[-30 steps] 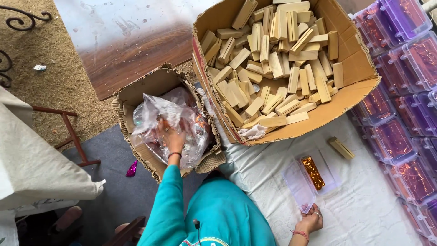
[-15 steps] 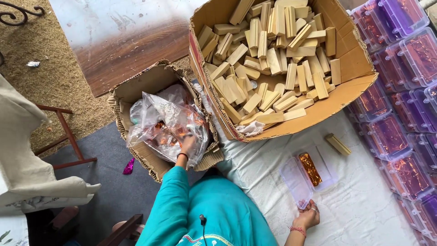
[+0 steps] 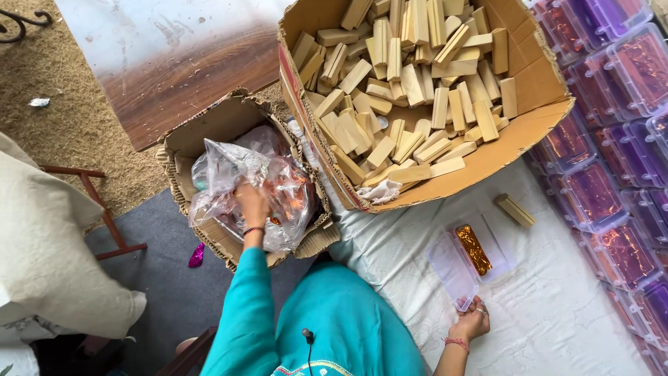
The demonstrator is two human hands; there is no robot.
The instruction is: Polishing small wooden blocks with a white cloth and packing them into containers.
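Two cardboard boxes sit on the floor: a large box (image 3: 529, 132) heaped with wooden blocks, too many to count, and a small box (image 3: 209, 132) holding one plastic bag (image 3: 229, 174). One block (image 3: 515, 209) lies alone on the white sheet (image 3: 557, 313). One clear open case (image 3: 463, 261) holds a single gold piece (image 3: 473, 248). Purple-lidded cases (image 3: 591, 195) line the sheet's right edge, more than ten. Two hands show, left hand (image 3: 252, 203) and right hand (image 3: 472, 324).
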